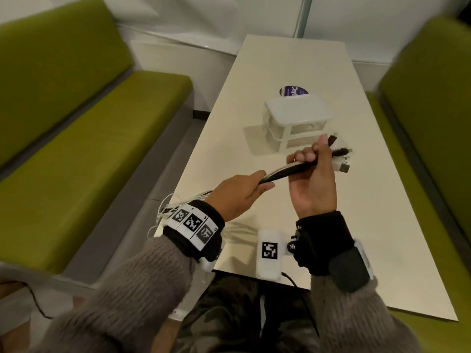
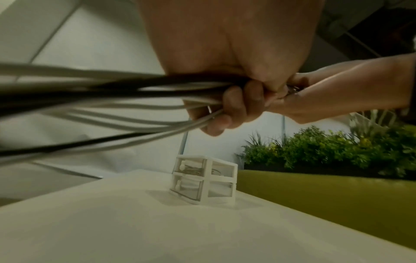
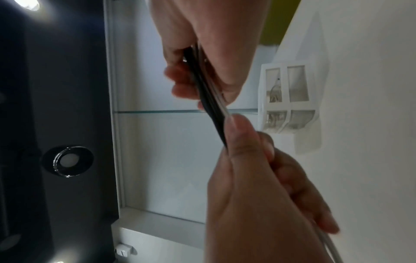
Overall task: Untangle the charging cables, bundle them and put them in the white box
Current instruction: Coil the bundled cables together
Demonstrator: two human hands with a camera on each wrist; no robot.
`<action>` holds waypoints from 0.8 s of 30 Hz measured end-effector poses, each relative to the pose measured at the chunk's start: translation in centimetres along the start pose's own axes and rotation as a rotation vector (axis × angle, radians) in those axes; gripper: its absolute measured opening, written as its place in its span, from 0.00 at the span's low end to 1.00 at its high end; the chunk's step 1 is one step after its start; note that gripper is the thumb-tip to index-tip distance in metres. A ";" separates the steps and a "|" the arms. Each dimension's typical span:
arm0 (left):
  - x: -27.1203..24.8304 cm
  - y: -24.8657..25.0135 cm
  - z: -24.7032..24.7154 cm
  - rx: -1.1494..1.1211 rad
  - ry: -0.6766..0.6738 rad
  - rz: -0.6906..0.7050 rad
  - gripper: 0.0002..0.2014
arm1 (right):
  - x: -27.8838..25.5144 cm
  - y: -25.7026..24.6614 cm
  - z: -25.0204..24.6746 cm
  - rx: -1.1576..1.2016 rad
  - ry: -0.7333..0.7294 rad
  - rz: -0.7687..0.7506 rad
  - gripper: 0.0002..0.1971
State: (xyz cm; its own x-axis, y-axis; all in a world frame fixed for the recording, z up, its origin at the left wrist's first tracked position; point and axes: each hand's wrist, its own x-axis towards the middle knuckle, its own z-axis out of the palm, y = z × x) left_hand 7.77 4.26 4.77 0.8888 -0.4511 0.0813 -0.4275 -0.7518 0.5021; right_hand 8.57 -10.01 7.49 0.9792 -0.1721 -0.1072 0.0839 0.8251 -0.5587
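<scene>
Both grips on cables (image 1: 280, 173), box (image 1: 298, 115) behind

The cables (image 1: 280, 173) vanished inside the left hand (image 1: 237, 197) and the right hand (image 1: 312, 179), so the finger contact there was hidden. Their tails passed behind the left wrist band (image 1: 193, 225) and could not be followed. In the left wrist view the cables (image 2: 101, 99) were smeared with blur and ran off the left edge. A purple sticker (image 1: 293, 90) lay half hidden behind the box (image 1: 298, 115), its print cut short. The contents of the box (image 2: 204, 179) drawers were too small and hazy to identify. The table (image 1: 382, 250) had its near edge covered by both sleeves.
</scene>
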 end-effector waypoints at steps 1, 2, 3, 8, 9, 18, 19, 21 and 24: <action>0.2 0.2 0.0 0.015 -0.004 0.015 0.15 | -0.2 0.0 0.0 0.005 -0.019 0.036 0.16; 0.3 0.3 0.1 0.043 -0.016 0.023 0.15 | -0.3 0.0 -0.1 0.002 -0.028 0.078 0.17; 0.4 0.4 0.2 0.081 -0.036 0.021 0.15 | -0.4 -0.1 -0.3 -0.009 -0.025 0.118 0.20; 0.4 0.4 1.3 0.069 -0.185 0.025 0.14 | -0.2 -0.7 -1.7 -0.118 0.053 0.190 0.24; 0.4 0.2 1.6 0.004 -0.220 0.014 0.15 | -0.3 -0.7 -2.1 -0.103 0.059 0.201 0.24; 0.8 0.0 2.5 -0.005 -0.312 -0.043 0.16 | -0.3 -1.6 -5.4 0.059 0.098 0.210 0.18; 0.8 0.0 2.7 0.026 -0.317 -0.037 0.16 | -0.4 -1.7 -5.6 0.048 0.094 0.213 0.18; 0.8 0.0 2.9 0.058 -0.324 -0.024 0.16 | -0.4 -1.7 -5.8 0.023 0.105 0.205 0.18; 0.7 0.0 2.8 0.062 -0.324 -0.028 0.15 | -0.4 -1.7 -5.8 0.010 0.168 0.168 0.19</action>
State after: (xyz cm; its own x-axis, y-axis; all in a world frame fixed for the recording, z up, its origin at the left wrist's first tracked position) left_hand 7.96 2.61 2.40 0.8057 -0.5518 -0.2153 -0.4215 -0.7896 0.4460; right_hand 6.93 -14.52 3.71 0.9353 -0.1182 -0.3335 -0.0749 0.8551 -0.5131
